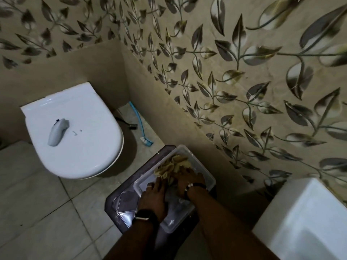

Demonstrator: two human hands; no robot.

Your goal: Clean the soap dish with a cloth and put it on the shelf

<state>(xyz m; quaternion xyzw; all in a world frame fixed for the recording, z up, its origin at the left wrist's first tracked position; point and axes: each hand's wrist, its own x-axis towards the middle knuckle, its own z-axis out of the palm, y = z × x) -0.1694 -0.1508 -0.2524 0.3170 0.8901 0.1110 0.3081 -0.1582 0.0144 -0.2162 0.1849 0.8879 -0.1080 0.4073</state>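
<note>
A clear plastic container (204, 169) sits on a dark purple stool (120, 201) near the wall. A crumpled yellow cloth (172, 166) lies in its far end. My right hand (189, 182) presses down on the cloth, fingers spread over it, with a beaded bracelet at the wrist. Beside it, my left hand (154, 196) rests inside the container, fingers touching the cloth's near edge; a watch is on that wrist. Whether either hand truly grips the cloth is unclear. No soap dish can be told apart from the container.
A white toilet with closed lid (75, 132) stands to the left, a grey handheld object (57, 132) on the lid. A blue brush (140, 126) lies on the floor by the wall. A white basin (304, 220) is at lower right. Leaf-patterned tiles cover the wall.
</note>
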